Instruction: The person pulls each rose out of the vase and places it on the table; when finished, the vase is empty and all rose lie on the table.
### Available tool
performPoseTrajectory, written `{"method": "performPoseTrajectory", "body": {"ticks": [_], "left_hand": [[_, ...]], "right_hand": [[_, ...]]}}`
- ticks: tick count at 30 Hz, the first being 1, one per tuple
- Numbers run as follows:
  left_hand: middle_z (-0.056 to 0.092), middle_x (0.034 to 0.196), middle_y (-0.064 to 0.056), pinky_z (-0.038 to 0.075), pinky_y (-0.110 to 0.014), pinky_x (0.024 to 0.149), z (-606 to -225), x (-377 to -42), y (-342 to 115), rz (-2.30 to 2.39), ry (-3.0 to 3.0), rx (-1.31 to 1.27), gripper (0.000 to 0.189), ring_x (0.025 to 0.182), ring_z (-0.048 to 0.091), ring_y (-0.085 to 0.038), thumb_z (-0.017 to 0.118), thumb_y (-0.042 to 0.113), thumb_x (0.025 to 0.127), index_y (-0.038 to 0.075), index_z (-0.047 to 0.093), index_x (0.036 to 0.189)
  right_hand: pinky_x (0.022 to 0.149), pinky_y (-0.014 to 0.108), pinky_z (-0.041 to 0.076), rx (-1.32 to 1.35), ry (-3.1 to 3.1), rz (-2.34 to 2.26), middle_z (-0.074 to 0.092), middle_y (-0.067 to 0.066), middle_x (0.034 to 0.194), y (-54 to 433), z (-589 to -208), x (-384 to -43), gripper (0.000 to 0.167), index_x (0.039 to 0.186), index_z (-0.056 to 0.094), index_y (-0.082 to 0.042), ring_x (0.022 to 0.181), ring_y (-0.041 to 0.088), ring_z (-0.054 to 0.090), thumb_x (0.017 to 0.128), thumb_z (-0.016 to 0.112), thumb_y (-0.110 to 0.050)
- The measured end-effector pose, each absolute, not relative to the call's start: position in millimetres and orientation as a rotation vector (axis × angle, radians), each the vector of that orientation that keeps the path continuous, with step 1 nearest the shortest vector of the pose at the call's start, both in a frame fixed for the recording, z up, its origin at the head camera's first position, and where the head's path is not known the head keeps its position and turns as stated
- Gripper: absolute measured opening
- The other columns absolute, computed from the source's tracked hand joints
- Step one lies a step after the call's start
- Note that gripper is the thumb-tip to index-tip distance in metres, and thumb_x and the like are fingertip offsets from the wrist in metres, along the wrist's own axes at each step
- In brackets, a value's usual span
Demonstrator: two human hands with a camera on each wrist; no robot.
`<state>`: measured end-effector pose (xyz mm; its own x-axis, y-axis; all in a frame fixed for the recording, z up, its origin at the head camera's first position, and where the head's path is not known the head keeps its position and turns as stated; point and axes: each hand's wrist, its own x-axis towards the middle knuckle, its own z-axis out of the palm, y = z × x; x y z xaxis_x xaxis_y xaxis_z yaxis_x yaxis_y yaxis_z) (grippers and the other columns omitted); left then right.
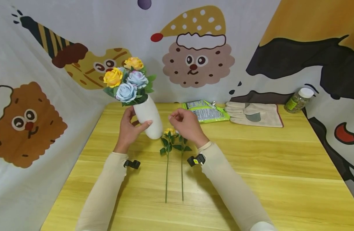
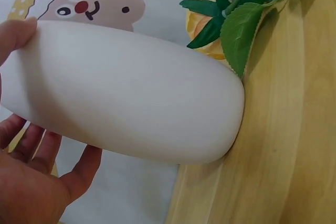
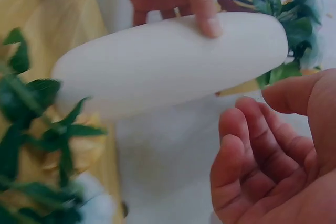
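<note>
A white vase [image 1: 149,117] leans to the left, its base at the tabletop, with yellow and pale blue artificial roses [image 1: 127,92] in its mouth. My left hand [image 1: 129,128] grips the vase's side, the thumb across the front and the fingers around the far side [image 2: 39,177]. To the right of the vase my right hand [image 1: 188,125] hovers with loosely bent fingers; in the right wrist view the thumb and fingers are apart with nothing between them. Below it lie two rose stems [image 1: 166,173] with green leaves, a yellow bloom [image 1: 169,131] partly hidden.
At the back of the wooden table [image 1: 252,192] lie a green packet [image 1: 208,112] with a small metal item on it and a pale work glove [image 1: 255,114]. A jar [image 1: 298,101] with a white lid stands at the right back. Behind hangs a cartoon-printed cloth [image 1: 116,29].
</note>
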<state>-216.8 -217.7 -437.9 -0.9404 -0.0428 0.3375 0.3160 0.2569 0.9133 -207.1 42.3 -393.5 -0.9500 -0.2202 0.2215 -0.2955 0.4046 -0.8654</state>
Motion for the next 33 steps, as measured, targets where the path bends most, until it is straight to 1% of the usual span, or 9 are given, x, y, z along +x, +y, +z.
{"method": "performPoseTrajectory", "body": {"ticks": [4, 8, 12, 17, 20, 23, 27, 29, 33], "left_hand": [[0.061, 0.14, -0.006, 0.058, -0.042, 0.097, -437, -214, -215, -1.745, -2.198, -0.244, 0.072, 0.123, 0.06, -0.016, 0.09, 0.015, 0.085, 0.012, 0.055, 0.148], [0.063, 0.14, -0.007, 0.059, -0.044, 0.099, -433, -211, -214, -1.78, -2.153, -0.24, 0.07, 0.123, 0.063, -0.018, 0.09, 0.013, 0.085, 0.013, 0.057, 0.147], [0.064, 0.14, -0.006, 0.059, -0.037, 0.099, -430, -206, -213, -1.787, -2.14, -0.213, 0.068, 0.124, 0.062, -0.017, 0.09, 0.012, 0.085, 0.014, 0.059, 0.146], [0.067, 0.136, -0.006, 0.06, -0.029, 0.094, -429, -204, -211, -1.775, -2.126, -0.175, 0.065, 0.121, 0.063, -0.016, 0.091, 0.016, 0.084, 0.016, 0.064, 0.143], [0.068, 0.134, -0.006, 0.061, -0.028, 0.092, -428, -203, -209, -1.778, -2.116, -0.162, 0.063, 0.119, 0.064, -0.016, 0.092, 0.017, 0.084, 0.015, 0.066, 0.141], [0.069, 0.133, -0.007, 0.061, -0.029, 0.092, -428, -202, -208, -1.77, -2.12, -0.152, 0.063, 0.117, 0.065, -0.017, 0.092, 0.018, 0.083, 0.015, 0.066, 0.14], [0.069, 0.132, -0.008, 0.061, -0.027, 0.091, -428, -202, -208, -1.752, -2.132, -0.151, 0.063, 0.117, 0.065, -0.017, 0.092, 0.018, 0.084, 0.015, 0.066, 0.141], [0.069, 0.132, -0.008, 0.061, -0.024, 0.091, -428, -202, -208, -1.748, -2.138, -0.146, 0.063, 0.118, 0.064, -0.016, 0.092, 0.018, 0.084, 0.015, 0.066, 0.141], [0.069, 0.13, -0.008, 0.061, -0.022, 0.089, -428, -203, -208, -1.74, -2.146, -0.136, 0.062, 0.116, 0.064, -0.016, 0.092, 0.018, 0.084, 0.015, 0.066, 0.14]], "right_hand": [[0.074, 0.035, 0.054, 0.532, -2.507, 1.614, 0.074, 0.002, 0.088, 30, -373, -215, 0.015, 0.106, 0.076, -0.012, 0.081, 0.019, 0.065, 0.102, 0.07, -0.025], [0.078, 0.033, 0.057, 0.581, -2.457, 1.617, 0.077, 0.002, 0.095, 17, -354, -225, 0.019, 0.114, 0.077, -0.01, 0.085, 0.017, 0.067, 0.103, 0.069, -0.023], [0.077, 0.031, 0.058, 0.623, -2.408, 1.615, 0.078, 0.003, 0.105, 6, -338, -235, 0.023, 0.122, 0.076, -0.01, 0.087, 0.017, 0.069, 0.105, 0.068, -0.023], [0.076, 0.028, 0.057, 0.703, -2.398, 1.63, 0.078, 0.003, 0.118, -6, -324, -244, 0.026, 0.127, 0.076, -0.012, 0.09, 0.017, 0.07, 0.107, 0.065, -0.023], [0.075, 0.026, 0.057, 0.732, -2.418, 1.62, 0.078, 0.003, 0.119, -13, -320, -248, 0.025, 0.125, 0.077, -0.011, 0.089, 0.015, 0.069, 0.106, 0.065, -0.022], [0.073, 0.026, 0.056, 0.752, -2.455, 1.596, 0.079, 0.002, 0.117, -19, -317, -251, 0.022, 0.121, 0.078, -0.011, 0.087, 0.016, 0.067, 0.106, 0.066, -0.021], [0.078, 0.027, 0.056, 0.792, -2.524, 1.534, 0.079, 0.001, 0.115, -25, -313, -253, 0.019, 0.117, 0.079, -0.013, 0.092, 0.016, 0.067, 0.104, 0.067, -0.02], [0.079, 0.028, 0.055, 0.794, -2.557, 1.51, 0.078, 0.002, 0.112, -27, -311, -253, 0.016, 0.113, 0.079, -0.012, 0.093, 0.015, 0.067, 0.103, 0.069, -0.02], [0.075, 0.029, 0.054, 0.774, -2.605, 1.508, 0.076, 0.004, 0.103, -30, -309, -252, 0.011, 0.103, 0.078, -0.01, 0.087, 0.018, 0.066, 0.1, 0.073, -0.019]]}}
